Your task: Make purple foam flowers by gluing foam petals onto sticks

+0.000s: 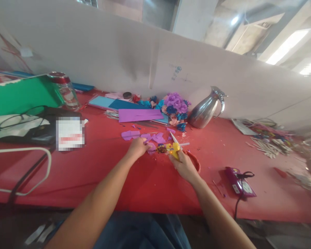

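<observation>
My right hand (183,165) is wrapped round a yellow glue gun (174,150), its nozzle pointing left. Between the fingers of my left hand (138,149) is a small piece of purple paper (148,139). A brown, speckled lump (161,149) sits by the nozzle; I cannot tell exactly what it is. Just beyond my hands lie cut purple paper pieces (159,138) and a pointed metal blade (173,135), perhaps of scissors, partly hidden by the glue gun. A round red rim (196,162) shows behind my right hand.
Paper flowers (175,103) and a purple sheet (140,115) lie toward the wall, beside a steel jug (206,108). A purple power strip (239,182) with a cable is at right. A glass bottle (67,94) and a black bag (38,128) are at left.
</observation>
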The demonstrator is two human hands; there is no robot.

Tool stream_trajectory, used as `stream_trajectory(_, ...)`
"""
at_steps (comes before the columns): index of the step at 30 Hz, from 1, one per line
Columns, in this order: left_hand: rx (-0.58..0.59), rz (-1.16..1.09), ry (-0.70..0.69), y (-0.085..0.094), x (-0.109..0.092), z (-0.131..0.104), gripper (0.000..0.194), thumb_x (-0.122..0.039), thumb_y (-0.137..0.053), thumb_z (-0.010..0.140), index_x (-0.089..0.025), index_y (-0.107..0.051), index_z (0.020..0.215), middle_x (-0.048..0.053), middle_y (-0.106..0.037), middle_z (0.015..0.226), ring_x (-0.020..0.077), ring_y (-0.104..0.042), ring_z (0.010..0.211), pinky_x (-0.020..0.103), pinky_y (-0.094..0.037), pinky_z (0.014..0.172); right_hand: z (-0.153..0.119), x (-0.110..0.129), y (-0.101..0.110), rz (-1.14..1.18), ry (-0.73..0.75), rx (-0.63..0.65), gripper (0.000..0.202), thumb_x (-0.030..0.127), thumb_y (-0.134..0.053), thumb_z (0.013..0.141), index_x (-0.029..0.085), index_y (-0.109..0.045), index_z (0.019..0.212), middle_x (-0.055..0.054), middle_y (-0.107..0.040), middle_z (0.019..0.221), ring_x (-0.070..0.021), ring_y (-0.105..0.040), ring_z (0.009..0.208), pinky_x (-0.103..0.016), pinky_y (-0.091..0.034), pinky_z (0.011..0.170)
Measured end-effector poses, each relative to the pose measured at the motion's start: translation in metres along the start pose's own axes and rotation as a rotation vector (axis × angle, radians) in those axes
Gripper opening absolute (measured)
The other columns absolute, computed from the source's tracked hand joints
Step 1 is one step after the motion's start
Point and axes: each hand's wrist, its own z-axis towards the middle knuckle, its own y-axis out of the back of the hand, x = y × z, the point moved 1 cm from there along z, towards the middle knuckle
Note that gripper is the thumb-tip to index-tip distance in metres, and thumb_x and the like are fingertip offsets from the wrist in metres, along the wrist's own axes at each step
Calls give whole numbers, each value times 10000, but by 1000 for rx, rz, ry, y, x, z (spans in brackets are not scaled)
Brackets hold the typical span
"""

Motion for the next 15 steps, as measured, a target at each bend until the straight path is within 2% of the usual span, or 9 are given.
stream_trajectory(5,15,-23,-10,-2,3,1,117,-279,-641,746,-175,-633,693,15,-651,661,179,-597,679,248,-325,579,1,8,2,-43,-32,51,337,472,-471,841,189,-575,990,-41,-646,722,-194,-574,617,-267,-365,546)
stream_trajectory(15,21,-74,1,-2,3,3,116,-295,-674,720,-189,-646,685,10,-662,653,185,-608,694,244,-342,589,3,3,2,-60,-15,-3,323,452,-497,825,200,-593,1004,-55,-670,775,-217,-596,678,-282,-375,595)
